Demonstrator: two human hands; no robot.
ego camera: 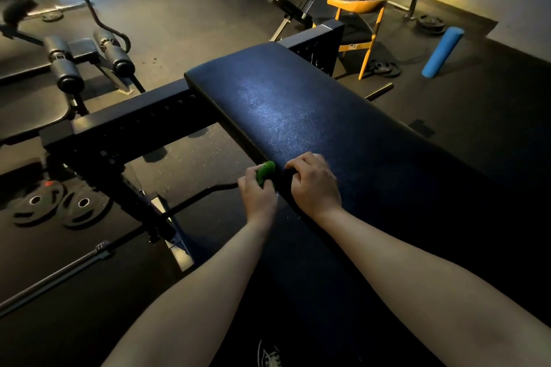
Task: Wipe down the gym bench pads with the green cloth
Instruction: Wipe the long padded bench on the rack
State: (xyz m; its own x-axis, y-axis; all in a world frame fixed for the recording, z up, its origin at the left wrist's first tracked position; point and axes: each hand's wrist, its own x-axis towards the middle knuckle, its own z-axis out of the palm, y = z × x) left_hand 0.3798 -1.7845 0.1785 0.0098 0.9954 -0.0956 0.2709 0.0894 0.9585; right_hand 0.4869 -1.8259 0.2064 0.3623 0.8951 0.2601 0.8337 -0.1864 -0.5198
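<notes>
green cloth [265, 172] bunched and gripped in curled left hand [257, 192] at left edge of bench pad [298, 116], right hand [314, 183] rested on pad, fingers curled at edge, held object not discernible

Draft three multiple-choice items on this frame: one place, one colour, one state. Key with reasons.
1. Blue cylindrical foam roller lies: A on the floor, right of the black padded bench; B on that bench; C in a hand.
2. Wooden chair beyond the bench: A white; B yellow-orange; C red.
3. Green cloth: A spread on the bench; B dropped on the floor; C bunched in the left hand.
Key: 1 A, it lies on the floor; 2 B, yellow-orange frame; 3 C, the hand curls round it.
</notes>
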